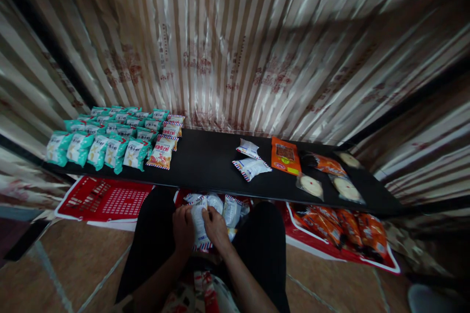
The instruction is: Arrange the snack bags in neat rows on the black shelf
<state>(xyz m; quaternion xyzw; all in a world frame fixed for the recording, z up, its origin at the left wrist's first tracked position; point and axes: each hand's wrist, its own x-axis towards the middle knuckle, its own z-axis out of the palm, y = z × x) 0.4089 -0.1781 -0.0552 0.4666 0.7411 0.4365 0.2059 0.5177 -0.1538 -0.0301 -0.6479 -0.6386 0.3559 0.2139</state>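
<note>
As both hands (183, 227) (216, 225) hold a packet (200, 229), lettering blurred, basket (178, 197) mostly hidden

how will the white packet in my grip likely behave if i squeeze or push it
The white packet will probably flex, since its wrapper looks like soft film. Its pillow-like shape hints that it's light for its size. Its striped end looks thin, so it may bend first.

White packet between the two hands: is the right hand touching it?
Touching. The head view shows the right hand with its fingertips against the upper right part of the white packet.
</note>
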